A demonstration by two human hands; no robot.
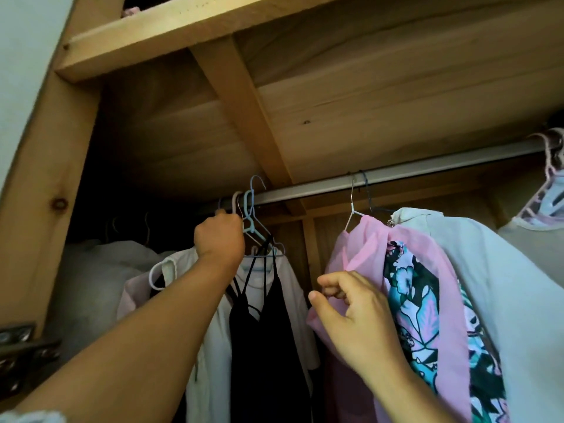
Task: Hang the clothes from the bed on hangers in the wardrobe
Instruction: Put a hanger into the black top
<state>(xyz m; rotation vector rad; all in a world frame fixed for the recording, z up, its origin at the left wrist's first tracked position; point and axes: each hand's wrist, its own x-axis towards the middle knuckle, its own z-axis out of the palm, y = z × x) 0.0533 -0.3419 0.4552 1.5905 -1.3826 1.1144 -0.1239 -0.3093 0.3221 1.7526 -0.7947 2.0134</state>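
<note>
The left hand (219, 236) is up at the rail (381, 175) on the left, fingers curled around what looks like a hanger hook among the hangers (251, 209) bunched there, above the black strappy top (265, 315). The right hand (351, 312) hovers nearer, fingers loosely curled on nothing, beside the pink garment (363, 248). Likely step: freeing a spare hanger; next, lift its hook clear

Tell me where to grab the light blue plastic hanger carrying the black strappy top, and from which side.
Grip the light blue plastic hanger at its neck, just below the hook, coming from the front and below. Its hook is crowded among others on the metal rail, and the black strappy top covers its lower bar. The left hand is already there.
</note>
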